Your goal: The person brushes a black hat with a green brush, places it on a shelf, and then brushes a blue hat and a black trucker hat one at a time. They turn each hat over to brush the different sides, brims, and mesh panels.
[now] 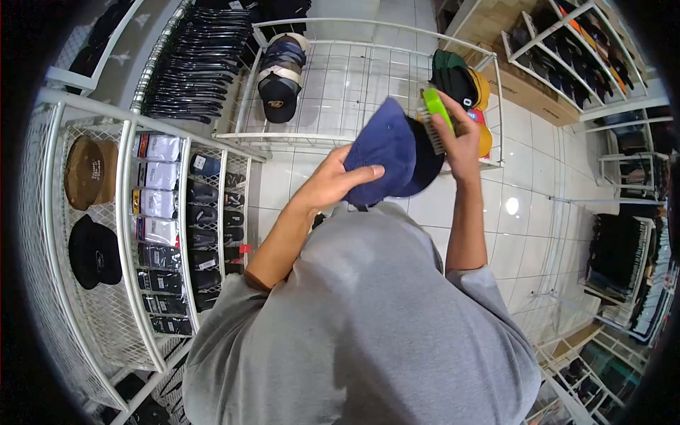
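My left hand (pixel 338 178) grips a navy blue cap (pixel 382 157) in front of my chest, the thumb pressed on its outer face and the fingers out of sight behind it. A darker, almost black part of the cap shows along its right side. In my right hand (pixel 462 140) is a bright green scrubbing brush (pixel 438 113) with pale bristles, held between thumb and fingers. The bristles face left, right at the dark side of the cap.
Ahead stands a white wire rack (pixel 354 78) with stacked caps (pixel 280 81) on the left and green and yellow caps (pixel 457 78) on the right. Black hangers (pixel 195 67) hang at upper left. Left shelves hold hats (pixel 95 251) and packaged goods (pixel 159 202). Clothes (pixel 616 248) hang at right.
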The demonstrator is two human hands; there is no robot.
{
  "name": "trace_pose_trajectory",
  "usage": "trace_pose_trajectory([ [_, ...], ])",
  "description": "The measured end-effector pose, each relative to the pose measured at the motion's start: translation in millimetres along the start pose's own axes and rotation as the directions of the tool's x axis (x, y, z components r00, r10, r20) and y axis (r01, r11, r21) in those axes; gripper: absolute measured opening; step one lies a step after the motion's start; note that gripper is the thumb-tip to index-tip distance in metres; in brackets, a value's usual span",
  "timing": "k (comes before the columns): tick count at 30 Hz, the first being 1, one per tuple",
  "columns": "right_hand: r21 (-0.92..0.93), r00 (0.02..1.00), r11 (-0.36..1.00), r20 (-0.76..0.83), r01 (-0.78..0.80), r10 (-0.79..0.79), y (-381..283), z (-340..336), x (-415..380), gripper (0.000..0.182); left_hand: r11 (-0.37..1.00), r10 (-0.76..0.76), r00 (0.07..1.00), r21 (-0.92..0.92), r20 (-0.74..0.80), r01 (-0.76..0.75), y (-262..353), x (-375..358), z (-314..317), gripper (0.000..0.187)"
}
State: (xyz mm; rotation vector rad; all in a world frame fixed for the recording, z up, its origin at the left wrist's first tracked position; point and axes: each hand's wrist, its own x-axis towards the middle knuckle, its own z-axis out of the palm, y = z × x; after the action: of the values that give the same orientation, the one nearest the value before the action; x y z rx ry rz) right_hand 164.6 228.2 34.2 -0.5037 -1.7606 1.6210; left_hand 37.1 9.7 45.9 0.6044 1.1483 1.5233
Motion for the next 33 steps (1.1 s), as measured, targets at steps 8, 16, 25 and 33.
trace_pose_trajectory([
  [8,-0.304,0.985,0.948,0.167,0.092,-0.043,1,-4,-11,0.052,0.999,-0.01,0.999,0.051,-0.039,0.012,10,6,-14,0.041],
  [16,-0.642,0.876,0.6,0.29,0.477,-0.386,-33,56,-29,0.061,0.961,0.072,0.996,0.269,-0.047,-0.057,-6,13,3,0.03],
  [25,-0.491,0.897,0.752,0.283,0.44,-0.34,-14,62,-11,0.06,0.976,-0.05,0.996,0.206,-0.068,0.063,-1,6,-10,0.024],
  [33,-0.437,0.851,0.734,0.346,0.519,-0.396,-17,77,-23,0.066,0.974,0.011,0.995,0.224,-0.096,0.011,-4,8,-29,0.023],
])
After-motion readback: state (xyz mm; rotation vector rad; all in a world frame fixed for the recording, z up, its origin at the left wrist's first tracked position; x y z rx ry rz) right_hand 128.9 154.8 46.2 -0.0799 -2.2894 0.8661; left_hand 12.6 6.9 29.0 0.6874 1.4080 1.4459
